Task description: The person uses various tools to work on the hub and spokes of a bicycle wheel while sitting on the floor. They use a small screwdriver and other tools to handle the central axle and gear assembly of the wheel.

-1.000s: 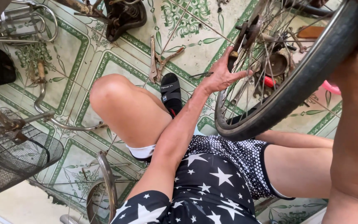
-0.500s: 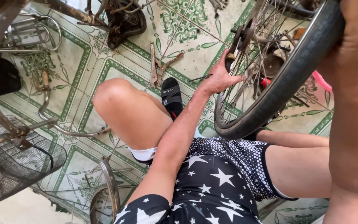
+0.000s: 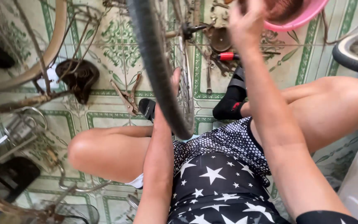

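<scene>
Spoked bicycle wheel with a black rubber tyre (image 3: pixel 156 66) held upright between the knees, seen nearly edge-on; long line of the tyre running from the top of the view down toward the lap, lowest point just above the star-patterned black shorts (image 3: pixel 216 182). Left hand (image 3: pixel 171 89) pressed against the far side of the tyre, mostly hidden behind the rubber; only a fingertip or two showing past the edge, so grip cannot be told. Right hand (image 3: pixel 245 20) raised beyond the wheel, fingers bunched and pointing up, near the rim of a pink plastic basin (image 3: pixel 307 16); whether anything sits between those fingers, cannot tell. Below the right fingertips, a red-handled tool (image 3: pixel 228 56) lying flat on the green-patterned floor tiles (image 3: pixel 112 49); beside it a round rusty metal part (image 3: pixel 219 39) and a slim metal wrench (image 3: pixel 208 79). Left of the left fingers, rusty pliers (image 3: pixel 127 97) splayed on the tile; further left, a worn brown bicycle saddle (image 3: pixel 77 79). Another tyre (image 3: pixel 349 54) at the right edge.
</scene>
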